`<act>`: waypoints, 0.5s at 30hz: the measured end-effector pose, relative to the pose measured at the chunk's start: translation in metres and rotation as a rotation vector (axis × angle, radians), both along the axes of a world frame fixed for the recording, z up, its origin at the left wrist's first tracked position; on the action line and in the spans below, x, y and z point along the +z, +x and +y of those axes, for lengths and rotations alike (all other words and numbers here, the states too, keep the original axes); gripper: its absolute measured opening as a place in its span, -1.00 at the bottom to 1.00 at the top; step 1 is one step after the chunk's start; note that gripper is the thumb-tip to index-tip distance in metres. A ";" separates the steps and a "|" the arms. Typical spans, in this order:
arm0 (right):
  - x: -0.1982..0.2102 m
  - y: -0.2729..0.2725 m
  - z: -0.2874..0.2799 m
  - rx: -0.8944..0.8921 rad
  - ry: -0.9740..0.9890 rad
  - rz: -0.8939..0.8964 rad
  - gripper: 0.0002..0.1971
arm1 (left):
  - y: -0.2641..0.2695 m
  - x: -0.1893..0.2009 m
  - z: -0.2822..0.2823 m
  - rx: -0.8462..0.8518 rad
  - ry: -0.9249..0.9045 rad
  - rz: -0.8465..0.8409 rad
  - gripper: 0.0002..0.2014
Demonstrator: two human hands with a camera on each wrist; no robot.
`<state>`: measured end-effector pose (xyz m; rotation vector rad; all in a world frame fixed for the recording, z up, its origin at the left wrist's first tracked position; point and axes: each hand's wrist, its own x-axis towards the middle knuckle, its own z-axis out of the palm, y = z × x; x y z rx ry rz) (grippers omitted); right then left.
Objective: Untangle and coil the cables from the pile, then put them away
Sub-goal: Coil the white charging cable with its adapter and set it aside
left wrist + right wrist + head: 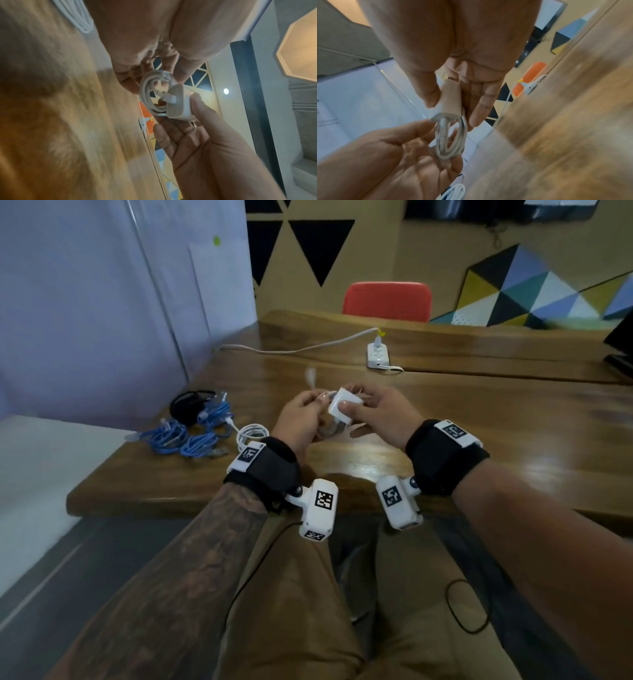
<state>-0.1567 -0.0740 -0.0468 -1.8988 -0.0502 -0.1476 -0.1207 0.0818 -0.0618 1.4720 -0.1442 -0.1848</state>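
Above the wooden table (479,433) both hands hold one white charger. My right hand (356,402) pinches its square white plug block (343,406) between thumb and fingers; the right wrist view shows the thumb (429,94) pressed on the block (449,100). My left hand (317,404) grips the block's white cable, wound into a small coil (150,94) that hangs from the block (178,104). A blurred loose cable end (311,376) sticks up past the left fingers. The cable pile lies at the table's left: blue cables (185,434), a black cable (186,405) and a coiled white cable (251,434).
A white power strip (377,355) with its cord lies at the far middle of the table. A red chair (387,301) stands behind the table. A pale wall panel (102,302) borders the table's left side. My knees are under the near edge.
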 end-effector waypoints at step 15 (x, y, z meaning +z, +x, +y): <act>-0.022 0.174 0.083 0.156 0.171 0.386 -0.53 | 0.051 0.020 0.076 0.140 0.865 -0.269 -0.70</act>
